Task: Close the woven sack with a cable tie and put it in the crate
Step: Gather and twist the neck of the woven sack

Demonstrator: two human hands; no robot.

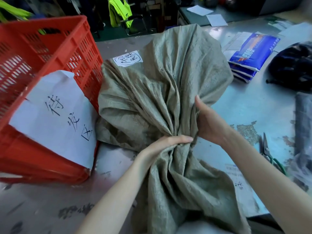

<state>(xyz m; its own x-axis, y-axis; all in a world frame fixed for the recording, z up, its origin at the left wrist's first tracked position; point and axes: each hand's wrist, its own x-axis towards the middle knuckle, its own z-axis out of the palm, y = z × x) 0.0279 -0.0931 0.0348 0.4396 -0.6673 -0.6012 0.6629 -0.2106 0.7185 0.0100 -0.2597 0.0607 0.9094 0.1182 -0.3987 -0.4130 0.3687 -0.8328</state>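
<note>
A grey-green woven sack (162,78) lies full on the table, its mouth gathered into a neck pointing toward me. My left hand (166,143) is closed around that bunched neck from the left. My right hand (206,122) presses against the sack's right side, fingers tucked into the folds just above the neck. The loose mouth fabric (182,191) spreads out below my hands. A white label (127,58) with handwriting sits on the sack's upper left. The red plastic crate (42,68) stands tilted just left of the sack, touching it. I see no cable tie.
A white handwritten sheet (55,114) hangs on the crate's near wall. Snips with green handles (270,155) lie at the right. Blue-and-white packets (249,56) are stacked at the back right beside a dark bundle (293,68). Worn table surface (249,105) shows right of the sack.
</note>
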